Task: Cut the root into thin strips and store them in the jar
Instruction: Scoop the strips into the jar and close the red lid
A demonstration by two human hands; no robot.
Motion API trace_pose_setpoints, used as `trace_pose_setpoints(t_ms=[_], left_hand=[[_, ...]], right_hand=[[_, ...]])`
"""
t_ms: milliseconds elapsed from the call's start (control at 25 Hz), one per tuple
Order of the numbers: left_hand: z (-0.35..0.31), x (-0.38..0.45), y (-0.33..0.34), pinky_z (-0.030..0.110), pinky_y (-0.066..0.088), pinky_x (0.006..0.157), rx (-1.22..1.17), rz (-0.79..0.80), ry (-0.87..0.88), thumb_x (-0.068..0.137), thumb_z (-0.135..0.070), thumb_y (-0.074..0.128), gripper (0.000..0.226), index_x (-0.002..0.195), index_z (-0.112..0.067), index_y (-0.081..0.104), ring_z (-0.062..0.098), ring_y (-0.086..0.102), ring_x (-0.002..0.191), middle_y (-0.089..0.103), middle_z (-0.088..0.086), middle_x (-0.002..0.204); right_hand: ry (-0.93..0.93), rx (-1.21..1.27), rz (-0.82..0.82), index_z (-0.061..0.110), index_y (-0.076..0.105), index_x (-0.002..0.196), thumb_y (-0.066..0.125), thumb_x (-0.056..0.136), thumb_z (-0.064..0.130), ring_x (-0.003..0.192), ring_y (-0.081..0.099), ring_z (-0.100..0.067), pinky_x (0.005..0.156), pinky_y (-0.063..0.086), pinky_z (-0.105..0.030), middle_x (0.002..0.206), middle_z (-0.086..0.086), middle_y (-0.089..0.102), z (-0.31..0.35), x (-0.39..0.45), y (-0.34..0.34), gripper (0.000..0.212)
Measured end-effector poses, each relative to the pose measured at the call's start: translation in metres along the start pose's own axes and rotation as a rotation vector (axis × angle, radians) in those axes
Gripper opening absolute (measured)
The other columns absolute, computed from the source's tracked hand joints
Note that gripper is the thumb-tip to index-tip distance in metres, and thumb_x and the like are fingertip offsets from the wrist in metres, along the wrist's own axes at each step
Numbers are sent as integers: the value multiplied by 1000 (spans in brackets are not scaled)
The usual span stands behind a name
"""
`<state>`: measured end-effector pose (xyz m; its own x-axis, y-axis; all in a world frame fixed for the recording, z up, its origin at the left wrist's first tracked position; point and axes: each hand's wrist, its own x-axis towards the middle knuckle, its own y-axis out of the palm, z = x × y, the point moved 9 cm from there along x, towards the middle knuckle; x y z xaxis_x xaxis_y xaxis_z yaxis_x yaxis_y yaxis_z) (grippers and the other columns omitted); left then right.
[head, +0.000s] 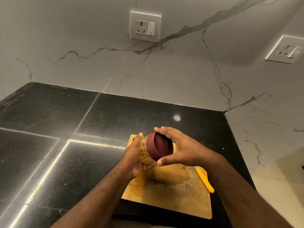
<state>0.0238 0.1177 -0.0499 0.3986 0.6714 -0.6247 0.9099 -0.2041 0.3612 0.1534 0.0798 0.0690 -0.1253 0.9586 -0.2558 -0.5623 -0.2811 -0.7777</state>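
Maroon lid sits on the jar, which is tilted on its side in the air above the wooden cutting board. Left hand grips the jar's body, with yellowish strips inside; right hand curls its fingers and thumb around the lid. Yellow-handled knife lies on the board's right edge, on the black counter

A black stone countertop is carrying a wooden cutting board at its near right; a yellow-handled knife is lying on the board's right edge.
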Motion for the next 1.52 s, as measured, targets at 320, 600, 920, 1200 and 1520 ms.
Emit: trace_pose_setpoints(t_ms=[320,600,920,1200,1520], left_hand=[[-5,-2,-3,41,59,67,6,13,-9,96,-67,43,62,124,-15,64,33,74,95,75,18,107],[-9,-2,-1,43,60,71,-23,-14,43,96,-65,44,61,120,-15,69,32,73,97,76,14,105],[-26,-2,-29,39,61,75,234,-174,219,103,-38,53,27,112,-15,64,26,71,91,68,11,109],[-29,-18,-38,26,58,66,809,-192,392,96,-22,66,15,105,-33,71,9,69,77,72,-7,88],[-26,-24,-31,24,49,82,1074,-174,448,96,-44,61,29,122,-31,67,4,60,99,69,-12,116]], right_hand=[[41,37,-115,44,1,153,74,66,73,137,32,-12,99,44,-28,158,14,17,-8,8,19,117],[68,51,-403,40,22,151,73,70,65,122,44,-10,89,51,-26,144,12,40,1,13,13,99],[259,-49,-525,30,27,151,74,74,63,125,47,-26,92,53,-36,143,-2,31,-44,81,-40,96],[205,-159,-390,25,31,150,80,72,55,135,40,-30,100,48,-43,153,-4,30,-47,156,-36,97],[235,-43,-373,23,17,157,82,75,48,148,23,-27,113,34,-45,163,-4,19,-52,149,-34,107]])
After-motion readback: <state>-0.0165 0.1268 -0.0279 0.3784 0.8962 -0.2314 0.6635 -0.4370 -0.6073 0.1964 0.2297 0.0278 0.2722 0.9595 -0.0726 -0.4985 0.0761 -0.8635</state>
